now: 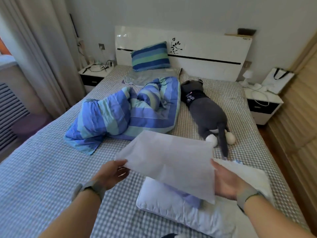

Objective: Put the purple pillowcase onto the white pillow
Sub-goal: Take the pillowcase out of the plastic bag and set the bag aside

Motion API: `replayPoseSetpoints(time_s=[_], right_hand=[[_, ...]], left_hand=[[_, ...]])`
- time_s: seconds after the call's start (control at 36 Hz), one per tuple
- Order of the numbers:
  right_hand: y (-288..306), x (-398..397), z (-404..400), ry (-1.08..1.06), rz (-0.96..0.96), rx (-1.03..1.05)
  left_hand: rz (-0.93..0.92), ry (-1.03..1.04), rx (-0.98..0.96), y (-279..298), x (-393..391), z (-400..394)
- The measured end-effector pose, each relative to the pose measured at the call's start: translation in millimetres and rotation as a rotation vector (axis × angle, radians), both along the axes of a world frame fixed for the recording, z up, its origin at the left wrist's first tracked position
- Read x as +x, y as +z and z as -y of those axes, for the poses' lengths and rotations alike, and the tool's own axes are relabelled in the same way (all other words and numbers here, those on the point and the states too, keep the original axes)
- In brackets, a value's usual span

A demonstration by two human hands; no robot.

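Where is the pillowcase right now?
The pillowcase is held up between the left hand and right hand, above the white pillow on the bed's near right side.

Soft daylight enters from the curtained window [6, 54] at left; the glossy headboard [205, 48] shows glare. The held pillowcase [171, 162] is motion-blurred, and edges bow with wide-angle distortion.

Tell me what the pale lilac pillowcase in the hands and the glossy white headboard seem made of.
Pale lilac pillowcase: thin woven fabric, likely cotton or polyester; matte, limp, sagging between both hands. Glossy white headboard: probably lacquered board or laminate; hard and flat, it mirrors light at its left end.
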State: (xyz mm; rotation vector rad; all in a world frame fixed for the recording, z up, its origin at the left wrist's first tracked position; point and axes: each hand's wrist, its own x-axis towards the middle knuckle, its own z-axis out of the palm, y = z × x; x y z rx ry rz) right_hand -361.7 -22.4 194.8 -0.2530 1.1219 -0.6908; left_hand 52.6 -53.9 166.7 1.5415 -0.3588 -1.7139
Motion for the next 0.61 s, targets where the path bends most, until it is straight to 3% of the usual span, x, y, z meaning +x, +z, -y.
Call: replayPoseSetpoints(time_s=[0.14, 0.28, 0.36, 0.39, 0.42, 0.47, 0.53, 0.56, 0.61], right_hand=[[-55.5, 19.4, -40.0, -0.041, -0.267, 0.137], [-32.5, 35.9, -31.7, -0.242, -0.340, 0.012], [-2.5, 44.9, -21.5, -0.284, -0.310, -0.141], [9.2, 48.2, -18.4, -0.277, -0.314, -0.184], [23.3, 54.0, -13.2, -0.257, -0.311, -0.233], [43.3, 66.0, -6.7, -0.213, -0.238, -0.291], [64.2, 79.5, 0.0, -0.191, -0.138, -0.339], [77.1, 88.7, 4.3, -0.170, -0.093, -0.381], [99.4, 98.8, 9.7, -0.109, -0.027, -0.468]], left_hand=[[0.133, -0.037, 0.050, -16.6, -8.8, -5.8], [0.438, 0.043, 0.104, -29.4, 1.6, -3.8], [0.991, -0.171, 0.111, -22.5, 2.5, 6.5], [1.171, -0.258, -0.001, -10.7, -6.7, 4.9], [1.225, -0.358, -0.185, 9.5, -20.0, 1.1], [1.045, -0.558, -0.600, 48.9, -51.7, -7.1], [0.894, -0.840, -0.870, 80.6, -80.9, -14.0], [0.903, -0.879, -1.001, 95.5, -91.7, -16.5], [0.938, -0.761, -1.174, 119.0, -112.4, -14.3]])
